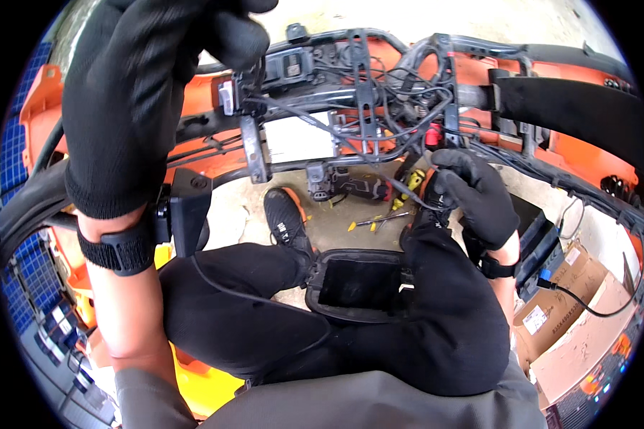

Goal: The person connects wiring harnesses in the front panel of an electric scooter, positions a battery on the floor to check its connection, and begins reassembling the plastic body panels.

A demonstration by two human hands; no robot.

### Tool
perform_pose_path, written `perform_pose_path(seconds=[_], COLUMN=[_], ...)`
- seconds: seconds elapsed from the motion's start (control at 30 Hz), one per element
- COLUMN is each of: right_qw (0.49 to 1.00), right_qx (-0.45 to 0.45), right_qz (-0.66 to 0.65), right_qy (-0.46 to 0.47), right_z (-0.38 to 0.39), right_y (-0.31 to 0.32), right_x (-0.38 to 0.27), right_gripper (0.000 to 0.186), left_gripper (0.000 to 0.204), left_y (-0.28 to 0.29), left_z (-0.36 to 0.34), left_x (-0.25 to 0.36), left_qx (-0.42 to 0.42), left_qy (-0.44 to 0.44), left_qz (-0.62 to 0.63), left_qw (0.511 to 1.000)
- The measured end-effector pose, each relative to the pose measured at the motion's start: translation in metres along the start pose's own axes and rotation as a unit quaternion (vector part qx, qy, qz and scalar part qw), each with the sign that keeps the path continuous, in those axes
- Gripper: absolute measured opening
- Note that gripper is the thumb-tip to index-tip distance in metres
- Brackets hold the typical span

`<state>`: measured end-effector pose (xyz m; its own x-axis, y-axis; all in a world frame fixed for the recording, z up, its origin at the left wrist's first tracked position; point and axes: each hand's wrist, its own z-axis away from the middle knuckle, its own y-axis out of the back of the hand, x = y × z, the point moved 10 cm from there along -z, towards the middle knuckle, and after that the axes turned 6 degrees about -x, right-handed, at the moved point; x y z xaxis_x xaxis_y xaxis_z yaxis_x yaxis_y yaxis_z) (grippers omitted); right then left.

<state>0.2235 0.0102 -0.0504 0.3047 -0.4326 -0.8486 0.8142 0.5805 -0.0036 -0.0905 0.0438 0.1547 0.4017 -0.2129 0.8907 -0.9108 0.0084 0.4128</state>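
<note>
My left hand (132, 100), in a black knit glove, is raised over the left part of an orange vehicle's black tube frame (551, 53). Its fingers are bent just above a dark connector block (249, 96), and what lies between them is hidden. A black cable (350, 149) runs from that block across a white-topped box (299, 137) and down to the right. Its lower end meets the curled fingers of my gloved right hand (479, 196), in front of the frame and above my right shoe. Bundled wires (415, 93) fill the middle of the frame.
On the floor between my feet lie a cordless power tool (354, 184), a yellow-handled screwdriver (409, 187) and thin metal tools (381, 220). An open black case (358, 286) sits between my legs. Cardboard boxes (558, 300) stand at right, blue crates (21, 286) at left.
</note>
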Motion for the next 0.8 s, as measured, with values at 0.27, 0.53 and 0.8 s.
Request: perform_pose_path(seconds=[0.27,0.53,0.8], right_qw=[0.996,0.996,0.998], right_qx=[-0.005,0.007,0.002], right_qz=[0.077,0.077,0.041], right_qy=[0.038,0.045,0.049], right_z=[-0.001,-0.001,0.0], right_y=[0.002,0.003,0.002], right_x=[-0.006,-0.005,-0.005], right_gripper=[0.026,0.026,0.027], left_gripper=[0.042,0.043,0.037], left_y=[-0.017,-0.026,-0.017], left_z=[0.002,-0.004,-0.007], left_x=[-0.018,-0.002,-0.011], left_qx=[-0.05,-0.054,-0.033], left_qy=[0.087,0.063,0.042], left_qz=[0.034,0.036,0.078], left_qw=[0.994,0.996,0.996])
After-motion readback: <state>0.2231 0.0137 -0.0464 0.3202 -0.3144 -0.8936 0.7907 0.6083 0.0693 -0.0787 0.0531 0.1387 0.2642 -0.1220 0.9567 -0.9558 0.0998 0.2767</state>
